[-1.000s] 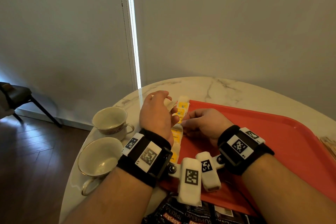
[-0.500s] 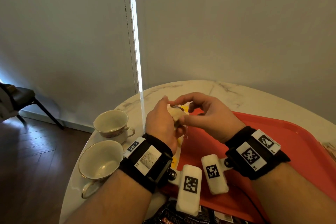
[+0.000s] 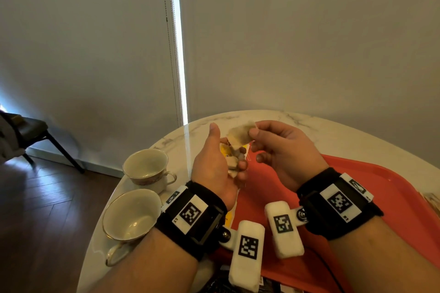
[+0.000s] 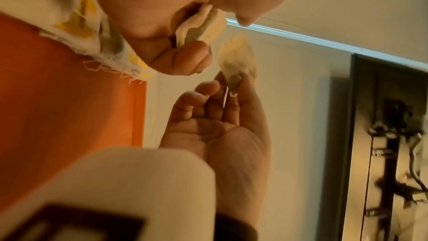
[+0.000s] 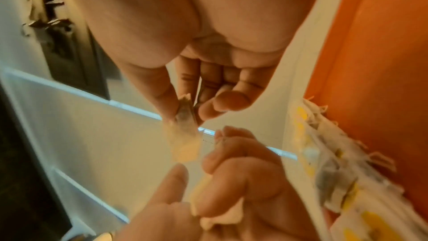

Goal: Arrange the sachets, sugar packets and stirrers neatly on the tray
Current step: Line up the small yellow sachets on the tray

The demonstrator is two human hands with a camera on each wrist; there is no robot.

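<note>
- Above the near-left corner of a red tray (image 3: 371, 188) on a marble-topped table (image 3: 333, 131), a person's right hand (image 3: 285, 150) pinches a single tea bag (image 3: 240, 134) by one corner between thumb and forefinger; its other fingers curl loosely and hold nothing.
- The left hand (image 3: 214, 164) grips a small bundle of tea bags (image 3: 232, 163), fingers curled round it, thumb raised free.
- A row of yellow-tagged tea bags (image 4: 78, 25) lies along the tray's left edge, strings trailing onto the red surface.
- The tea bag looks feather-light, limp and thin-walled, likely to tear or fold if squeezed; a soft pinch at a sealed edge or corner seems the safest hold.
- Loose strings may snag neighbouring bags when one is lifted clear.
- Two empty teacups (image 3: 145, 166) stand on the table just left of the tray.
</note>
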